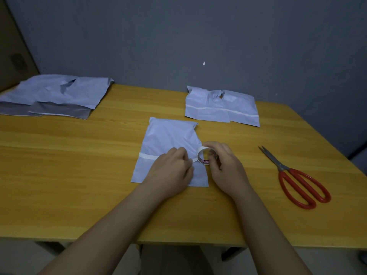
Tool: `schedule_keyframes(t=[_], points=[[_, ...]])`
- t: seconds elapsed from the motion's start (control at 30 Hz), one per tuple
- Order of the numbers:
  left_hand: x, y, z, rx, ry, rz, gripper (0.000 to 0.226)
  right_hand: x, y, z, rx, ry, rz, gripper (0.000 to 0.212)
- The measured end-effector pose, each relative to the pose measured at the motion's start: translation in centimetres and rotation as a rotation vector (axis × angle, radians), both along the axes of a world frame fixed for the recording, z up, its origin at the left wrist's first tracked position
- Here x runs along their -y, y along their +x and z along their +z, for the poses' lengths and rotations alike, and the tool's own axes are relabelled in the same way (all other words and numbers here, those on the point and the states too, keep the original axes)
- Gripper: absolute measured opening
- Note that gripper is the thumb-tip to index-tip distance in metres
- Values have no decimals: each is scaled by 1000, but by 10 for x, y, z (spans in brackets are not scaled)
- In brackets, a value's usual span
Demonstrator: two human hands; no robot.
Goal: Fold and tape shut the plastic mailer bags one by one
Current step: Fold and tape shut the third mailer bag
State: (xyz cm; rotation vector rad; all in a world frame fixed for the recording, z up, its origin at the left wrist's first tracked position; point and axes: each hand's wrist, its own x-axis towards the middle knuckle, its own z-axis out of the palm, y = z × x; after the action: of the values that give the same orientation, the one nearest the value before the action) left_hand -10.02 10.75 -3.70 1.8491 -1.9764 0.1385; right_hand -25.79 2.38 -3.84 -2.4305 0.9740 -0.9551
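while the right hand [220, 165] grips the roll of white tape [206, 156], fingers curled round its rim at the folded mailer's right edge, the left hand [174, 167] presses down on the laid strip with its fingers bent; whether it pinches the tape or only pins it i cannot tell. the tape strip [148, 156] runs across the folded mailer bag [168, 135] from its left edge toward the roll, over the flap's edge. this bag lies flat on the wooden table [79, 175], in the middle, close to the person. the step in hand looks like taping: the strip is down but not yet cut from the roll. the next move likely calls for severing the tape, and the red-handled scissors [297, 181] lie well apart to the right. two taped bags [220, 108] sit beyond, overlapping; unfolded mailers [55, 94] wait at the far left.
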Motion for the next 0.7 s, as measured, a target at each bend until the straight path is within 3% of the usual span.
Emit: schedule_keyframes(t=[0.2, 0.37, 0.7], points=[[3, -2, 2, -11, -10, 15, 55, 0, 0, 0, -24, 38, -14, 43], [-1, -2, -3, -36, -35, 30, 54, 4, 0, -2, 10, 54, -41, 27], [-5, -4, -10, -68, -62, 57, 52, 4, -1, 2, 25, 19, -62, 29]])
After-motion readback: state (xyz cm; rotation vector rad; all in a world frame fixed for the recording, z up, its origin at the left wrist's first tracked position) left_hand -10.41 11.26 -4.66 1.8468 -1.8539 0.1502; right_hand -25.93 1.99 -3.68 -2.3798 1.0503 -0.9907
